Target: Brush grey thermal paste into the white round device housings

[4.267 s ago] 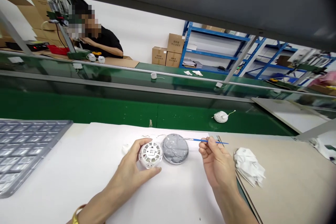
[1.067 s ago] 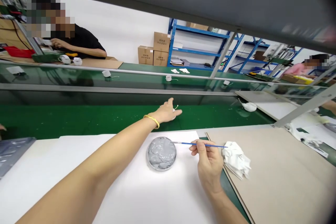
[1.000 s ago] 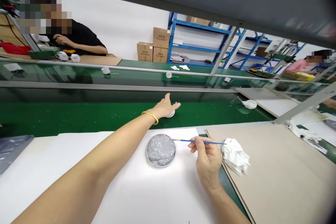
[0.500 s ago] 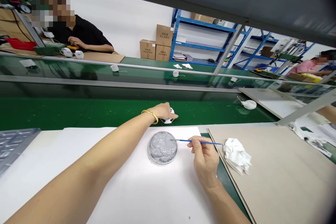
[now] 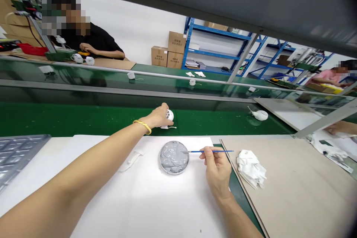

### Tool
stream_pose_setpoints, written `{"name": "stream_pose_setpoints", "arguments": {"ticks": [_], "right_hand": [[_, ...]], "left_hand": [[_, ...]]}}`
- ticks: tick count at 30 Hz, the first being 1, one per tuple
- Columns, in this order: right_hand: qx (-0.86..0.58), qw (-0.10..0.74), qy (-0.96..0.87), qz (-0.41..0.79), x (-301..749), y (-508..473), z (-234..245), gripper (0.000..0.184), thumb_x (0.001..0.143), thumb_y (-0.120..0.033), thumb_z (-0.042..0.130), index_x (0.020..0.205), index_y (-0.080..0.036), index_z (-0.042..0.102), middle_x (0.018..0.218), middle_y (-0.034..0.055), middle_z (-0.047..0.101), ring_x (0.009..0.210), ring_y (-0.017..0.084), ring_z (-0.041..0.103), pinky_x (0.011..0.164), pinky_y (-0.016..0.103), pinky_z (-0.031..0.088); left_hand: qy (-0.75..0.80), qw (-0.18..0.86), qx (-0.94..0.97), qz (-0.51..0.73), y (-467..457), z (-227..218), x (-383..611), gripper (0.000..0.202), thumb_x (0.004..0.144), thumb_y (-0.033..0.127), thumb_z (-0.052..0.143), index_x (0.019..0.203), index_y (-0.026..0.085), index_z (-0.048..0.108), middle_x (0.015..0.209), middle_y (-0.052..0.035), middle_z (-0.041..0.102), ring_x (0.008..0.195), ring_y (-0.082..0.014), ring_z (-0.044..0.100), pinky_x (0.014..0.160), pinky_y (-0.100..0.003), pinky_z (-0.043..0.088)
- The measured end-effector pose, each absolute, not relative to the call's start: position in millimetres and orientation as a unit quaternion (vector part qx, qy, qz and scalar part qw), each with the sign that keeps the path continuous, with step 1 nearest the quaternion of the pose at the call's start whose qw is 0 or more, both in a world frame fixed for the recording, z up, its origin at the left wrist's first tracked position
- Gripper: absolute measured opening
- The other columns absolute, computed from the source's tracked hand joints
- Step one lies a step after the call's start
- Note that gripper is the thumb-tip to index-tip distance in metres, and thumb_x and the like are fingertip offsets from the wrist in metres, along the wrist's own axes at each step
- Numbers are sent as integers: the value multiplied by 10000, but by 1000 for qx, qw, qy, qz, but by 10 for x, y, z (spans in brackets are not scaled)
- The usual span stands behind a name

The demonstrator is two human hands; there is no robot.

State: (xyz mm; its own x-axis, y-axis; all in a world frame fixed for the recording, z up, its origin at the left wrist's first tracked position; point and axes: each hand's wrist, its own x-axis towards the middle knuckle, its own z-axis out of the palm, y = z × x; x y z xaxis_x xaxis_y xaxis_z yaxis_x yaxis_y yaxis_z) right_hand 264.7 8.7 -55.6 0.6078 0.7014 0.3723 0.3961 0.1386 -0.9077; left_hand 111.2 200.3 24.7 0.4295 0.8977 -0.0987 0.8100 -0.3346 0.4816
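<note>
On the green belt, my left hand (image 5: 159,116) has its fingers and thumb closed round a white round device (image 5: 170,115) with dark slots and a short wire. Most of that device is covered by the hand. Between the thumb and fingers of my right hand (image 5: 218,163) is a thin blue paintbrush (image 5: 196,151), held nearly level. The brush tip touches grey paste in a shallow round clear dish (image 5: 161,159). Under the dish lies a white sheet (image 5: 167,208). A narrow white strip (image 5: 131,160) rests beside my left forearm.
A crumpled white tissue (image 5: 251,168) lies on brown board (image 5: 301,178) at right. Another white device (image 5: 260,115) sits farther along the belt (image 5: 217,121). A clear plastic tray (image 5: 22,156) is at left. Metal framing crosses ahead and overhead. Co-workers sit beyond the line.
My left hand and the white device have shifted left along the belt. The other device on the belt has also moved slightly left. The brush stays at the paste; the white strip has come into view.
</note>
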Motion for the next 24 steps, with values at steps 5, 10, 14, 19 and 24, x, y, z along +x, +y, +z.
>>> {"name": "stream_pose_setpoints", "arguments": {"ticks": [5, 10, 14, 19, 24], "right_hand": [[-633, 664, -363, 163, 2627, 119, -527, 348, 791, -506, 585, 770, -159, 576, 576, 28, 617, 479, 143, 529, 482, 263, 411], [-620, 676, -321, 236, 2670, 159, -552, 379, 737, -509, 656, 735, -139, 578, 562, 41, 622, 472, 137, 540, 476, 252, 430], [-579, 719, -251, 290, 2666, 204, -550, 396, 672, -496, 721, 718, -134, 568, 568, 35, 620, 477, 135, 556, 449, 238, 438], [-531, 751, -166, 356, 2608, 216, -471, 392, 589, -428, 796, 694, -127, 567, 568, 19, 607, 490, 116, 559, 430, 201, 448], [-509, 760, -126, 383, 2581, 212, -398, 371, 572, -376, 814, 695, -127, 568, 581, 20, 608, 498, 103, 561, 425, 177, 457]], "left_hand": [[512, 280, 789, 190, 1670, 517, 544, 605, 693, 443, 633, 1222, 259, 402, 1077, -44, 605, 881, -220, 635, 654, -271, 533], [485, 418, 733, 231, 974, 697, 10, 637, 676, 458, 675, 1238, 307, 415, 1015, -13, 618, 852, -222, 629, 653, -276, 536], [528, 457, 663, 270, 448, 451, -143, 670, 627, 437, 716, 1190, 305, 378, 1025, -27, 622, 852, -242, 635, 664, -300, 532], [536, 515, 621, 247, 107, 81, -17, 591, 631, 379, 691, 1125, 255, 390, 1002, -58, 632, 847, -261, 639, 698, -341, 533], [557, 462, 667, 181, 46, 64, 121, 535, 665, 303, 628, 1171, 290, 455, 1052, -31, 629, 836, -244, 622, 775, -365, 502]]}}
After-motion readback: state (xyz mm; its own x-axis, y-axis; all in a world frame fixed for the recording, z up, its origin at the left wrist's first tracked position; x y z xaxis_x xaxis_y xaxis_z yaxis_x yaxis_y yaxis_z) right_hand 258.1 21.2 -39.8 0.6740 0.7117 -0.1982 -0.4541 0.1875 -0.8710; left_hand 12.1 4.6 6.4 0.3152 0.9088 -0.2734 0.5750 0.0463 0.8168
